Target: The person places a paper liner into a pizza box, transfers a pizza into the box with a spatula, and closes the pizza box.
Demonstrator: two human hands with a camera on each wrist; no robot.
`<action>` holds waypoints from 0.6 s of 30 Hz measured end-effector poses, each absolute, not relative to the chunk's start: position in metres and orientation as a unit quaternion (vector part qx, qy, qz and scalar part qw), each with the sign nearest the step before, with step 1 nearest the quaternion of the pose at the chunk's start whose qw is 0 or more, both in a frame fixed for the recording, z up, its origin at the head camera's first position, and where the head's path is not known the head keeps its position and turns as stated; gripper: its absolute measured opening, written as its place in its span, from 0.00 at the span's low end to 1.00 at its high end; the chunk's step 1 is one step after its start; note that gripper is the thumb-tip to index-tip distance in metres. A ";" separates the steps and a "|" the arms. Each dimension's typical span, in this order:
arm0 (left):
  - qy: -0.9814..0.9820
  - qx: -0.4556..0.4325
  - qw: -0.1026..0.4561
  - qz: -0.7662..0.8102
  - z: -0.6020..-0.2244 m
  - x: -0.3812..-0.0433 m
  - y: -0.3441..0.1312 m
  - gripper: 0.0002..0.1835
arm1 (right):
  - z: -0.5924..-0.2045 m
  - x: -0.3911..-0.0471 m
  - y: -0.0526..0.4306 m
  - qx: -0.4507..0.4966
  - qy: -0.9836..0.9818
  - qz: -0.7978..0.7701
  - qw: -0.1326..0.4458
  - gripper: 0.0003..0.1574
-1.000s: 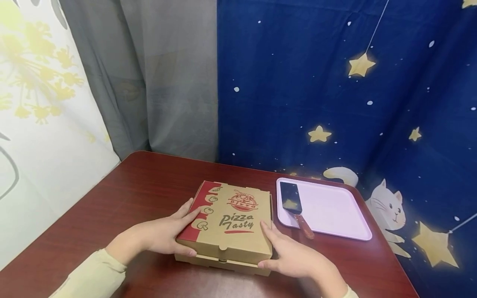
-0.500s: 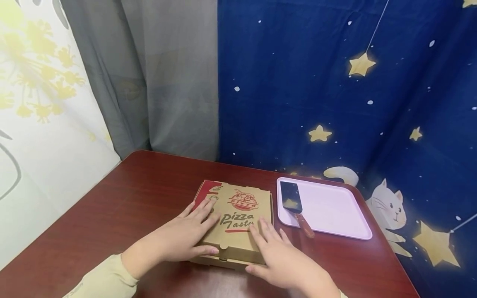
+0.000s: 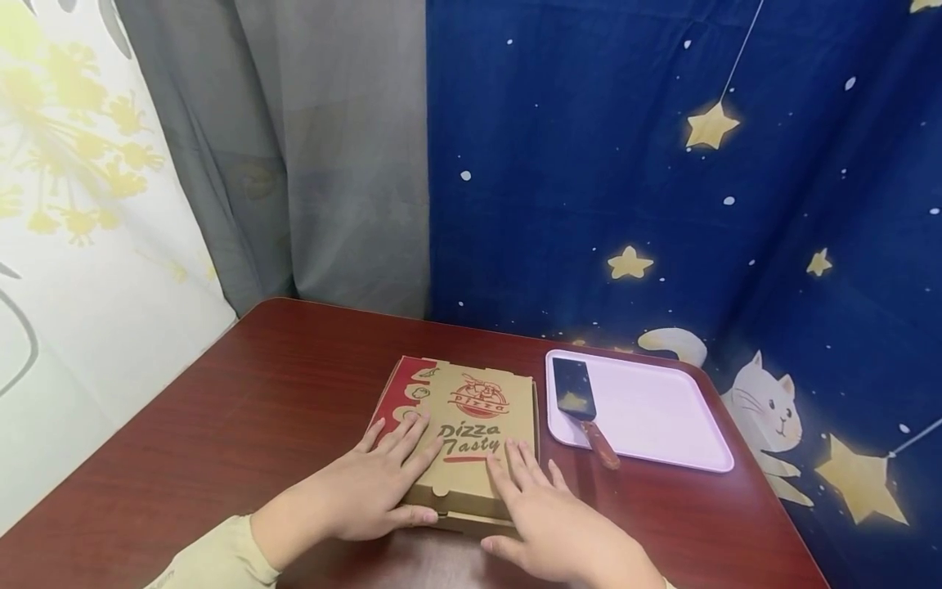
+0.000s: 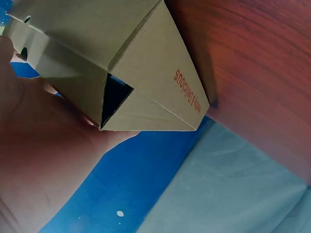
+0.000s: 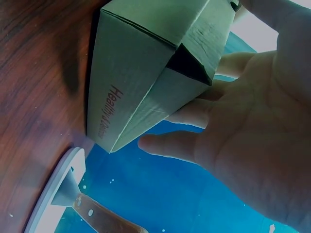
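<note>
A cardboard pizza box (image 3: 471, 401) with a red strip and printed lettering lies on the table before me, its lid down. My left hand (image 3: 364, 495) rests on the lid's near left part, fingers extended, thumb at the front edge. On the near right corner, my right hand (image 3: 555, 519) lies with its fingers stretched over the lid and its thumb low by the front side. A dark gap shows at a corner of the box (image 4: 155, 73) in the left wrist view, and another at the opposite corner of the box (image 5: 141, 82) in the right wrist view.
To the right of the box is a pale pink tray (image 3: 662, 417). A spatula (image 3: 574, 388) lies across its left side, the wooden handle over the near rim. The dark red table (image 3: 309, 360) ends at grey and blue curtains (image 3: 559, 164) behind.
Both hands have come off the box's sides, inward and nearer me, onto the front part of the lid. The box, tray and spatula stay where they were.
</note>
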State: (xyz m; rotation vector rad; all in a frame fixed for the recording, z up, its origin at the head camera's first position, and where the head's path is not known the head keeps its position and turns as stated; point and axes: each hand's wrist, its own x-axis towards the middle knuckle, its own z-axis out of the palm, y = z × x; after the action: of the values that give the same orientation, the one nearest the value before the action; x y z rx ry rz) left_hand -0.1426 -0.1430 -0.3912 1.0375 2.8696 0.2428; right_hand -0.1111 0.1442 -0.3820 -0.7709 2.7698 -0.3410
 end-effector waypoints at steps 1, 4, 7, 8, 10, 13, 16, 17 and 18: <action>0.936 0.339 0.043 0.077 -0.391 -0.142 -0.143 0.51 | -0.383 -0.111 0.144 -0.264 0.949 -0.117 0.124 0.61; 0.936 0.339 0.054 0.077 -0.392 -0.143 -0.144 0.50 | -0.384 -0.112 0.143 -0.261 0.949 -0.116 0.131 0.61; 0.936 0.338 0.063 0.076 -0.394 -0.144 -0.144 0.50 | -0.385 -0.113 0.142 -0.257 0.949 -0.116 0.140 0.61; 0.936 0.338 0.064 0.077 -0.394 -0.144 -0.144 0.50 | -0.385 -0.113 0.142 -0.256 0.949 -0.116 0.144 0.61; 0.936 0.337 0.067 0.075 -0.395 -0.144 -0.145 0.50 | -0.385 -0.113 0.142 -0.254 0.949 -0.117 0.149 0.61; 0.936 0.335 0.075 0.076 -0.395 -0.145 -0.145 0.50 | -0.385 -0.113 0.141 -0.251 0.948 -0.121 0.156 0.61; 0.936 0.332 0.085 0.078 -0.394 -0.145 -0.145 0.51 | -0.385 -0.112 0.141 -0.248 0.948 -0.124 0.158 0.61; 0.936 0.332 0.088 0.078 -0.393 -0.145 -0.145 0.51 | -0.385 -0.112 0.141 -0.248 0.948 -0.125 0.158 0.61; 0.936 0.332 0.090 0.080 -0.393 -0.145 -0.145 0.51 | -0.385 -0.112 0.141 -0.247 0.948 -0.125 0.158 0.61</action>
State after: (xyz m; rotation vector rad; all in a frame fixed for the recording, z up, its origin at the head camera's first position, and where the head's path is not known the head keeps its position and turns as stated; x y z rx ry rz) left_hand -0.1446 -0.1448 -0.3932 0.9863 2.7822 0.2373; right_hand -0.1122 0.1407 -0.3852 -0.7066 2.7101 -0.3580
